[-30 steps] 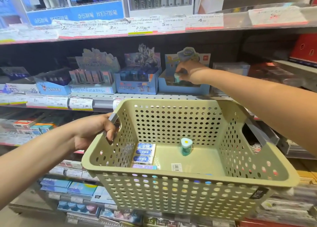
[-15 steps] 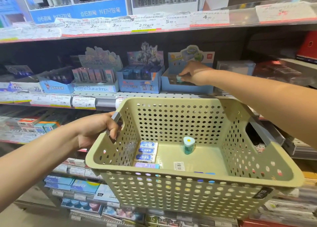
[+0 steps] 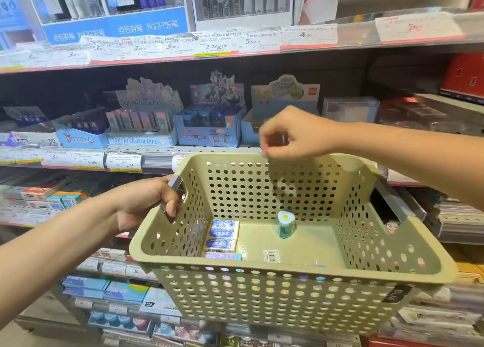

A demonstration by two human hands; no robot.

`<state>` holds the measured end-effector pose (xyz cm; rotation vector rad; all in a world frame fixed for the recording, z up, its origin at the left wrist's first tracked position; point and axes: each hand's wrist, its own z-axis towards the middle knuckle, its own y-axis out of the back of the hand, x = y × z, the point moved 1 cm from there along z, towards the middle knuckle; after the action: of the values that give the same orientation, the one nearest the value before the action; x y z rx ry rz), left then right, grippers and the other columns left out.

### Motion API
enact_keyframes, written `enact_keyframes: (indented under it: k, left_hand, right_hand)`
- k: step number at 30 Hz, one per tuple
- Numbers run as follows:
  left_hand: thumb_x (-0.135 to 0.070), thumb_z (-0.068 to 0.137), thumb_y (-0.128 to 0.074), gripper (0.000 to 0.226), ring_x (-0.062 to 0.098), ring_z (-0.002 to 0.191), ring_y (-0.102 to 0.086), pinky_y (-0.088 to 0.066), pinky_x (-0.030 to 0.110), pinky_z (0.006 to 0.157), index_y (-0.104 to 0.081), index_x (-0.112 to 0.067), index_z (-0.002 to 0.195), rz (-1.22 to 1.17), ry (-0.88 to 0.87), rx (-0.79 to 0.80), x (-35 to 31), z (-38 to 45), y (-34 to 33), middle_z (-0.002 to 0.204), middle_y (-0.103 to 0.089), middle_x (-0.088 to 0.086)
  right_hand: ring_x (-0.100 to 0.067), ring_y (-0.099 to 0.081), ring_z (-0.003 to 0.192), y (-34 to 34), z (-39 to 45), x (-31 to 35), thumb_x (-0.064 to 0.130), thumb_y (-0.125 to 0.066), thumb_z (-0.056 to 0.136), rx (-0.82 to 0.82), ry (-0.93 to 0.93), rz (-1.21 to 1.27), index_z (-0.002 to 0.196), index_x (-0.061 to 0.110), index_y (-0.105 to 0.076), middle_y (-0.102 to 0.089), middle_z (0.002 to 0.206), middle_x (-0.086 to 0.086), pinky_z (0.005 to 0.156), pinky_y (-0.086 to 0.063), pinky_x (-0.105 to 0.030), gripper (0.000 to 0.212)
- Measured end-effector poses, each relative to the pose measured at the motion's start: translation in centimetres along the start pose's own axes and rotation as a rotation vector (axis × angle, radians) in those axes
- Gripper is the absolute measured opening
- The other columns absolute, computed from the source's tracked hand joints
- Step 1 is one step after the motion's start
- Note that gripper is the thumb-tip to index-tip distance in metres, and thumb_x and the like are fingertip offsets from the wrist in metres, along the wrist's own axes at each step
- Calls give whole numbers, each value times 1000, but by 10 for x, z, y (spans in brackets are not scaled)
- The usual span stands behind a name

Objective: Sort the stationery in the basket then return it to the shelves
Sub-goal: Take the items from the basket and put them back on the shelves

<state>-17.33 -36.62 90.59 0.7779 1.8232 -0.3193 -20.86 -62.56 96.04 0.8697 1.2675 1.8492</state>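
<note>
Green basket (image 3: 288, 302) | left hand (image 3: 146, 202) grips handle | right hand (image 3: 293, 134) loosely curled, empty

You are standing in a stationery shop aisle. Tiered shelves (image 3: 235, 50) run across your view, their front edges lined with printed price tags (image 3: 123, 161) showing figures such as 2.72 and 5.90. Branded cardboard display boxes (image 3: 141, 137) hold small packaged goods. You carry a perforated shopping basket (image 3: 288, 302) bearing a barcode sticker (image 3: 271, 255).
</note>
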Motion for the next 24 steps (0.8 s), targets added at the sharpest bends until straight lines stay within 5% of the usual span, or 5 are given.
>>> enact_keyframes:
  k: [3, 7, 11, 16, 24]
  left_hand:
    - [13, 49, -38, 43, 26, 39, -55, -49, 31, 38, -53, -11, 81, -9, 3, 15, -1, -2, -4, 54, -57, 16]
    - [11, 44, -35, 46, 26, 38, -57, -48, 30, 37, -52, -11, 81, -11, 1, 21, -3, -5, -7, 53, -59, 16]
    - [10, 44, -35, 49, 26, 38, -57, -47, 30, 35, -53, -11, 84, 1, -3, 10, -5, -7, -10, 53, -60, 16]
    - [10, 44, -35, 48, 26, 38, -58, -47, 32, 34, -53, -10, 83, 7, -8, 14, -6, -9, -13, 55, -62, 18]
    - [10, 43, -36, 52, 27, 39, -56, -49, 32, 38, -54, -10, 88, 18, -3, 0, -6, -11, -9, 58, -56, 18]
  right_hand:
    - [7, -56, 62, -16, -8, 12, 17, -63, 84, 354, 19, -96, 83, 14, -69, -68, 79, 7, 58, -40, -3, 7]
    - [-7, -59, 84, -47, -17, 8, 32, -68, 80, 563, 110, -416, 103, 21, -68, -66, 102, 6, 63, -43, -15, 25]
    - [-17, -60, 92, -67, -22, 5, 31, -65, 80, 638, 210, -578, 110, 22, -66, -63, 106, 4, 69, -49, -29, 31]
    - [-21, -59, 84, -86, -22, 1, 19, -60, 82, 708, 287, -728, 106, 15, -65, -61, 98, -1, 57, -35, -27, 25]
    - [-17, -50, 74, -96, -16, -5, 20, -60, 87, 716, 320, -770, 96, 12, -66, -64, 93, -3, 58, -40, -27, 13]
